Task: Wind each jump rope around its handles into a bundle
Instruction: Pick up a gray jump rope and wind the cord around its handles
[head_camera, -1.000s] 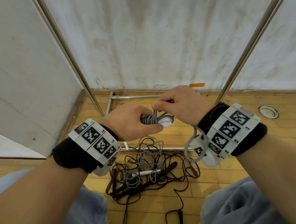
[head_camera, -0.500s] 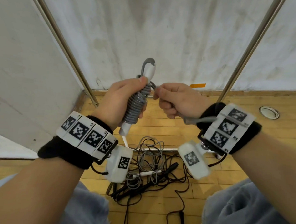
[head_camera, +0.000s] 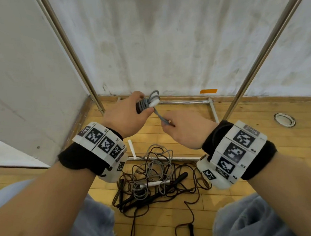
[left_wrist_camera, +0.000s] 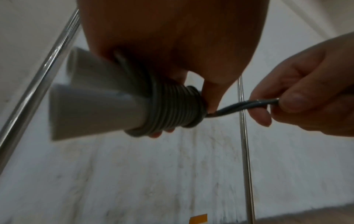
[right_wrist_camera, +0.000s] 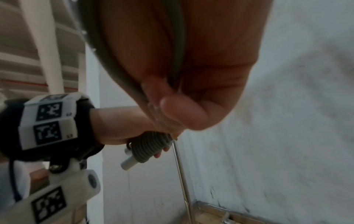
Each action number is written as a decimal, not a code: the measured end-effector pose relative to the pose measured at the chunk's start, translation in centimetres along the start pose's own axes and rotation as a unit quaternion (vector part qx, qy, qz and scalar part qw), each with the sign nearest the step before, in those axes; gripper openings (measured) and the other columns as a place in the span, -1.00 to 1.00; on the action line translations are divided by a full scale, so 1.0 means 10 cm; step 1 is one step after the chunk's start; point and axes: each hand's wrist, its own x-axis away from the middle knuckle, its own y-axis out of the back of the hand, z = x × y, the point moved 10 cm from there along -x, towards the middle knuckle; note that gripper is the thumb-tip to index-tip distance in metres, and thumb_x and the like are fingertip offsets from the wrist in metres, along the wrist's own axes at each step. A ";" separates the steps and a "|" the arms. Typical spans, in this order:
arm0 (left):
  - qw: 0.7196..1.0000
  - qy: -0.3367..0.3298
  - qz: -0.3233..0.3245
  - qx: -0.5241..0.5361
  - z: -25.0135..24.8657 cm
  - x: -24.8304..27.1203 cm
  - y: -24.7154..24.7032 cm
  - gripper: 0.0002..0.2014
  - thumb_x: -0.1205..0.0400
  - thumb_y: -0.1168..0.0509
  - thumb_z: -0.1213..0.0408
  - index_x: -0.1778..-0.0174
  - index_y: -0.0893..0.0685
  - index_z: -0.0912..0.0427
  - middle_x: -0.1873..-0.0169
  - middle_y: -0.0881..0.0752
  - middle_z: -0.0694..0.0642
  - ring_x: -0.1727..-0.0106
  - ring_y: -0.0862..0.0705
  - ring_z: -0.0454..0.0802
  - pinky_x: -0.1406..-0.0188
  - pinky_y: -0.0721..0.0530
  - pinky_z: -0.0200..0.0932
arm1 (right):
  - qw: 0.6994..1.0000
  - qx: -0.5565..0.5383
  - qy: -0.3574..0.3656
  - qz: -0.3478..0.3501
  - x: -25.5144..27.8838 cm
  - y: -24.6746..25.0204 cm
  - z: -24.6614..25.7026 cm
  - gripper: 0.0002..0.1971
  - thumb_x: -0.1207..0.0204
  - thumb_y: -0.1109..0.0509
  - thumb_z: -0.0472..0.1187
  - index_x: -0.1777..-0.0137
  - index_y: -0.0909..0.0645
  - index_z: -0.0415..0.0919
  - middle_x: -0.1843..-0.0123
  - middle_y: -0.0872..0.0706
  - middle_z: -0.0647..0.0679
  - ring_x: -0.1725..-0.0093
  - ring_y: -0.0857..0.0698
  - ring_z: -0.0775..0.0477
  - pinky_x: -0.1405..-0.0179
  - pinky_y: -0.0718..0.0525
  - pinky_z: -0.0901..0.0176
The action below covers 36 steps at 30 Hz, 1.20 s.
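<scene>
Head view: bright, even, diffuse lighting with soft shadows; sharp focus; wide-angle distortion bends the metal poles [head_camera: 70, 49] outward. Wrist views: dimmer, with a cool cast. The near hands [left_wrist_camera: 172, 37] appear dark, underexposed and blurred; the wall [right_wrist_camera: 296, 106] is smeared by motion blur.

Right wristband [head_camera: 238, 152]: we read small printed codes R4, R3, R2, one beside each black-and-white square marker [head_camera: 244, 139].
Left wristband [head_camera: 101, 140]: similar small codes beside markers; we make out L4 and L3, only faintly.
Marker patterns: coded squares, not readable as letters to us.
</scene>
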 end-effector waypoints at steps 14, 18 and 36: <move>0.982 -0.142 0.111 -0.063 -0.40 0.24 -0.22 -0.47 -0.38 -0.04 -0.47 -0.16 -0.53 -0.32 0.35 -0.63 -0.23 0.36 -0.53 -0.36 0.50 -0.36 -0.28 | 0.983 0.020 0.106 -0.152 0.05 0.39 0.12 -0.74 -0.69 -0.09 -0.11 -0.07 -0.62 -0.10 0.18 -0.67 -0.01 0.18 -0.60 -0.07 0.14 -0.56 0.03; 0.986 -0.145 0.062 -0.050 -0.49 0.25 -0.14 -0.35 -0.32 0.07 -0.60 0.04 -0.62 -0.22 0.47 -0.64 -0.15 0.44 -0.56 -0.30 0.54 -0.41 -0.25 | 0.979 -0.044 0.112 -0.165 0.03 0.45 0.09 -0.77 -0.67 -0.16 -0.14 0.05 -0.66 -0.10 0.28 -0.66 0.03 0.26 -0.59 0.00 0.19 -0.56 0.07; 0.883 -0.106 0.038 0.457 -0.57 0.31 0.20 -0.57 -0.47 -0.28 -0.12 0.19 -0.64 0.27 0.50 -0.59 0.03 0.47 -0.55 -0.01 0.47 -0.55 -0.15 | 0.882 -0.458 0.071 -0.080 -0.11 0.50 -0.26 -0.72 -0.44 -0.39 -0.05 0.32 -0.63 -0.28 0.55 -0.55 -0.04 0.61 -0.46 0.07 0.60 -0.40 0.34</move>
